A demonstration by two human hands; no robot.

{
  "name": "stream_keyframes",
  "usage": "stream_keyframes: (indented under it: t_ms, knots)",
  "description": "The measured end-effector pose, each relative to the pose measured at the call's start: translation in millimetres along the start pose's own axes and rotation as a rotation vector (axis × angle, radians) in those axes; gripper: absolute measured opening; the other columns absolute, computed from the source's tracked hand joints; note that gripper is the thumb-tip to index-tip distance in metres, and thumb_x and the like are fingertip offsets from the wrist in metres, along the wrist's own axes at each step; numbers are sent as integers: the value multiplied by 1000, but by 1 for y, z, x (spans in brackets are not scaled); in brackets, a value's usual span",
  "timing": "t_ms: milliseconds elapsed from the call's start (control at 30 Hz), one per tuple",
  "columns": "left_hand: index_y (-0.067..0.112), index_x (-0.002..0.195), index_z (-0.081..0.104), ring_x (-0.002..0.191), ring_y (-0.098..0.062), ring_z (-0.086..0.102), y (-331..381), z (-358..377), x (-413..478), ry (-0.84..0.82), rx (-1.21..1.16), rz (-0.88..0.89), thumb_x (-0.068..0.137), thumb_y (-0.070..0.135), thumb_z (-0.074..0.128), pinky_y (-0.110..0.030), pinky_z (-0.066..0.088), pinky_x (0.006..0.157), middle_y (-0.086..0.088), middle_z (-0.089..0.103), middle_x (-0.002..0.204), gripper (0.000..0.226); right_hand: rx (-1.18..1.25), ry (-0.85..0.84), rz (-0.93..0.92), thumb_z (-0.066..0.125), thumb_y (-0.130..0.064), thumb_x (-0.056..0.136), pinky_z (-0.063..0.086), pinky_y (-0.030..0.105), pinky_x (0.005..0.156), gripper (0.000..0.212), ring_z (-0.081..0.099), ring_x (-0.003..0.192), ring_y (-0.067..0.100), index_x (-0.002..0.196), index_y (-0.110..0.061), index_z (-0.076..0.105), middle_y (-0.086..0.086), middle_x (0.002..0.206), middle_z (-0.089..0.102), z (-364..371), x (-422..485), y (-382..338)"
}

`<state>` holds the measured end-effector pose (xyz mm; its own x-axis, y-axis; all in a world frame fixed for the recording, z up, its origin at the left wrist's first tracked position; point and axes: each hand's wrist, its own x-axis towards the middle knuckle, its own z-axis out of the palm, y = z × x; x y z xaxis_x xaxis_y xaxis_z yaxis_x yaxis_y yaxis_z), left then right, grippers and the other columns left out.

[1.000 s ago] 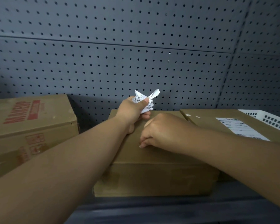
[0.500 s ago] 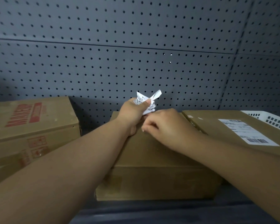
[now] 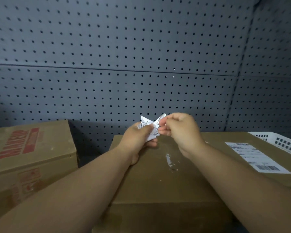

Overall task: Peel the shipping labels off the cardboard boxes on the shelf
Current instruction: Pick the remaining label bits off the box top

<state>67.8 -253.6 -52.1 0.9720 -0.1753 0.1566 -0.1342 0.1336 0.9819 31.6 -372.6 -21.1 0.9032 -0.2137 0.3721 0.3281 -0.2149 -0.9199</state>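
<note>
Three boxes abreast: printed box [image 3: 30,152] left, middle box [image 3: 160,179], labelled box [image 3: 242,148] right, basket [image 3: 282,142] behind.

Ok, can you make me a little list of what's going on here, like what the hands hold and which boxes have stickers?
left hand: grips the crumpled label
right hand: pinches the same crumpled label from the other side
middle box: label off, white scraps on top
right box: flat label on its top, not yet peeled
left box: red print, no white label in view
basket: white, behind the right box
</note>
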Motion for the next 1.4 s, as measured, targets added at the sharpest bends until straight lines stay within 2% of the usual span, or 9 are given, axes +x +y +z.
stream_keyframes:
  t_ms: [300,433,600,767,833,967,1100,1300,1400]
  knots:
    - [7,98,63,62,-13,62,-1,0,3,-17,-17,-12,95,22,54,-24,54,60,-5,65,75,18,466,-189,179,37,7,89,54,20,53,29,64,53,13,67,5,56,12,61,62,1,-1,-3]
    - [5,99,63,65,-15,63,-1,0,3,-29,-3,-13,96,20,51,-24,54,61,-7,67,76,20,352,-157,145,38,2,91,45,19,45,31,52,47,11,66,-1,56,9,60,56,2,-3,1]
    - [6,98,62,60,-16,61,2,1,1,-20,-17,-35,98,28,49,-26,55,66,-8,66,73,25,-123,-69,5,53,-27,90,38,30,57,24,48,54,11,73,-16,65,0,70,62,-1,1,16]
    - [7,98,65,63,-16,62,4,1,-1,-71,-25,-19,89,52,54,-31,55,72,-4,66,71,47,-339,-5,-14,52,-45,90,30,29,56,40,38,55,12,63,-16,45,-4,58,41,-1,4,22]
    - [7,103,64,61,-15,62,4,1,-2,-79,-3,2,83,53,58,-28,54,68,-3,66,72,50,-365,7,-3,52,-48,90,25,29,52,44,31,52,12,61,-18,36,-5,55,31,0,4,24]
    - [13,91,63,56,-9,61,4,1,-3,-48,-48,30,88,34,63,-19,52,58,0,66,64,21,-359,1,13,52,-48,89,20,29,50,45,26,51,12,62,-18,33,-4,55,27,1,4,24]
    - [12,91,64,54,-8,59,2,0,-2,-39,-49,30,91,28,61,-18,50,56,3,66,62,16,-338,-14,14,54,-44,90,17,30,50,48,23,50,12,59,-19,27,-4,54,23,4,3,24]
    - [13,89,63,51,-8,56,3,1,-1,8,19,33,92,25,60,-20,48,58,4,65,59,13,-179,-71,99,57,-40,89,19,27,50,33,26,47,11,69,-16,48,-7,48,28,3,6,30]
    - [12,90,63,50,-10,55,3,1,0,27,39,42,91,24,61,-24,48,63,3,63,57,13,-102,-113,146,59,-39,88,21,24,50,35,26,43,6,62,-19,45,-15,42,28,0,8,31]
